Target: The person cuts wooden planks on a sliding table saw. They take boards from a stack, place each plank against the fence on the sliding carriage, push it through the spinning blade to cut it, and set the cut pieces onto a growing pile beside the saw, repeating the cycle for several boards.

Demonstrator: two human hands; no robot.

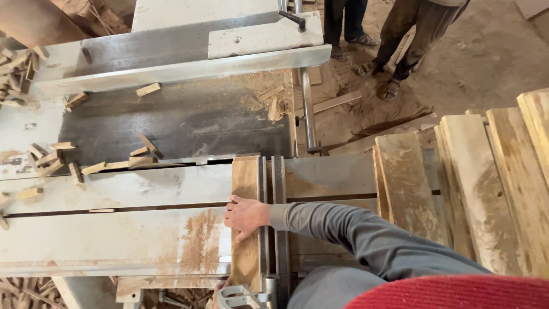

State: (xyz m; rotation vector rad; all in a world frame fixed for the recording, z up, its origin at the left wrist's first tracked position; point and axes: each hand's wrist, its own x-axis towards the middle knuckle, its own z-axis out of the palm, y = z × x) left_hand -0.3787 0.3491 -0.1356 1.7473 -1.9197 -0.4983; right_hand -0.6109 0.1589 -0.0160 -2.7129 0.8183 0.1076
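Upper left of the frame: a heap of small wood offcuts (pixel 17 71) on the saw desk (pixel 114 240), and more offcuts (pixel 54 160) scattered mid-left by the dark panel (pixel 183 123). A long slot (pixel 114 209) runs left-right across the pale desk top, w/ sawdust smeared around it.

Centre: a short wooden board (pixel 246 229) lies flat on the desk, long axis running top-to-bottom of the frame, i.e. away from the person, crossing the slot at right angles. Its far end points toward the dark panel, near end toward the bottom edge. It sits tight against a metal rail (pixel 279 217) just to its right.

One hand (pixel 247 216), reaching in from the right on a grey sleeve (pixel 343 229), rests palm-down on the board's middle, fingers spread flat & pointing left, over the board's left edge. The grip isn't closed round anything; it presses on top. From the sleeve's line it looks like the right hand. The other hand is barely visible at the bottom edge near a metal handle (pixel 237 297); can't tell its grip or what it touches.

Right: a stack of long planks (pixel 486 189), same axis as the board. Upper right: other people's legs (pixel 400 40) on the dirt floor (pixel 486 57).
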